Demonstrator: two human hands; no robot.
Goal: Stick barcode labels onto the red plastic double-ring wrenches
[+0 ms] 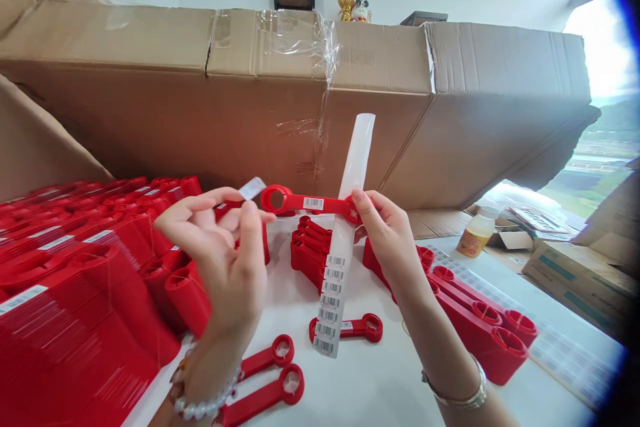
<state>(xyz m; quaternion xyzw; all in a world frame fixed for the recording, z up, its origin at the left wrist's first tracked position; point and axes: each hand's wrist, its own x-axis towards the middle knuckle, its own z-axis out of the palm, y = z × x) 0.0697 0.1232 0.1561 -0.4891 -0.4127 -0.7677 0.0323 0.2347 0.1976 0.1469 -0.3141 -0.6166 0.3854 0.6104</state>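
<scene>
My right hand (387,233) pinches one ring end of a red plastic double-ring wrench (300,201) that carries a barcode sticker at its middle. The same hand also holds a long white backing strip (345,233) with several barcode stickers on its lower part. My left hand (220,247) is raised just left of the wrench, fingers closed on a small white sticker (252,188) at its fingertips. The sticker hovers beside the wrench's left ring.
Stacks of red wrenches (75,280) fill the left side, with more rows (475,320) at centre and right. Loose wrenches (350,328) lie on the white table (380,380). Sheets of barcode labels (560,347) lie at right. Large cardboard boxes (250,93) stand behind, and a yellow bottle (475,233) at right.
</scene>
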